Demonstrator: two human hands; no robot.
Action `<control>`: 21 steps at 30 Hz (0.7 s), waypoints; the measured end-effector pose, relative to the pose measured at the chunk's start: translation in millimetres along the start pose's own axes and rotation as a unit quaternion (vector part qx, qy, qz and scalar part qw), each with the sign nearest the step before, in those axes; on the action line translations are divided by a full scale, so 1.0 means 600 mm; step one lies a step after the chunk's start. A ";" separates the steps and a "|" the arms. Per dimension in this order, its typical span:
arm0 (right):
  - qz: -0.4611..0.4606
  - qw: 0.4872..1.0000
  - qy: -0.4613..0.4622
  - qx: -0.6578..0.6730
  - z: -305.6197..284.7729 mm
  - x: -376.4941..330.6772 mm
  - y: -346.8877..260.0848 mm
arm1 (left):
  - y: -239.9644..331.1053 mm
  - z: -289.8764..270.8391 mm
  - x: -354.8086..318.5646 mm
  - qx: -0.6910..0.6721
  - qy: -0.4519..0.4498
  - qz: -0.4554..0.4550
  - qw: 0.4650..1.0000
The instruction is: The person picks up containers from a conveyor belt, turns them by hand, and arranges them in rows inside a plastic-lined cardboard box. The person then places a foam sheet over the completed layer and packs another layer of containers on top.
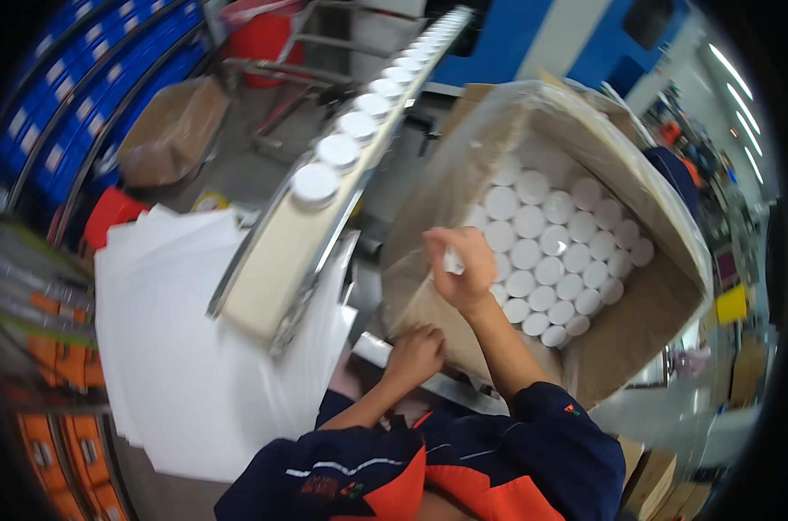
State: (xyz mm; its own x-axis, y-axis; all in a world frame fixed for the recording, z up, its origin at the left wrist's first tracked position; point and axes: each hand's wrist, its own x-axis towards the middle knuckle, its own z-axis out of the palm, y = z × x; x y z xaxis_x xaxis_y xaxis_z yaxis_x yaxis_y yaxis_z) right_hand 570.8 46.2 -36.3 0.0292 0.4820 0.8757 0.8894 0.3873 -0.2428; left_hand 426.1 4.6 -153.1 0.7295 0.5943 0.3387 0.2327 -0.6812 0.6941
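A big cardboard box point(624, 365), lined with clear plastic, stands open in front of me to the right. Rows of round white lids or jars point(548, 271) cover its inside; I cannot tell which they are. Over the box's near left side is my right hand point(465, 267), its fingers closed around a small white thing point(453, 260) that is mostly hidden. My left hand point(418, 354) is lower, at the near left rim of the box, with curled fingers touching the edge. Left of the box, a narrow conveyor point(276, 260) carries a single line of white round pieces point(337, 152).
White sheets point(185, 347) are stacked left of and under the conveyor's near end. Blue bins point(90, 95) fill a rack at far left, with orange bins point(64, 451) lower down. A brown carton point(172, 130) and a red container point(262, 43) stand behind.
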 end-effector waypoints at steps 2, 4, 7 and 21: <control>-0.103 0.988 -0.116 -0.013 0.060 0.072 -0.061 | -0.001 0.005 0.002 -0.031 -0.043 0.010 0.999; -0.018 0.985 -0.171 -0.010 0.135 0.102 -0.064 | -0.001 0.007 0.000 -0.036 -0.030 0.000 0.999; 0.030 0.944 -0.285 -0.162 0.214 0.124 -0.048 | -0.005 0.006 -0.003 -0.055 -0.029 0.010 0.998; 0.113 0.847 -0.509 -0.105 0.282 0.168 -0.006 | -0.009 0.012 -0.008 -0.053 0.034 0.074 0.995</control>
State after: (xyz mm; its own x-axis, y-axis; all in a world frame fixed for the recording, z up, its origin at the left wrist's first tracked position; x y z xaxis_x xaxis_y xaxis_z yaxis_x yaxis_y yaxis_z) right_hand 493.5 226.6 -17.8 -0.1036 0.9944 -0.0232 0.9784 0.0977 -0.1823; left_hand 425.7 2.1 -162.9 0.7053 0.5206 0.4811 0.0548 -0.7168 0.6951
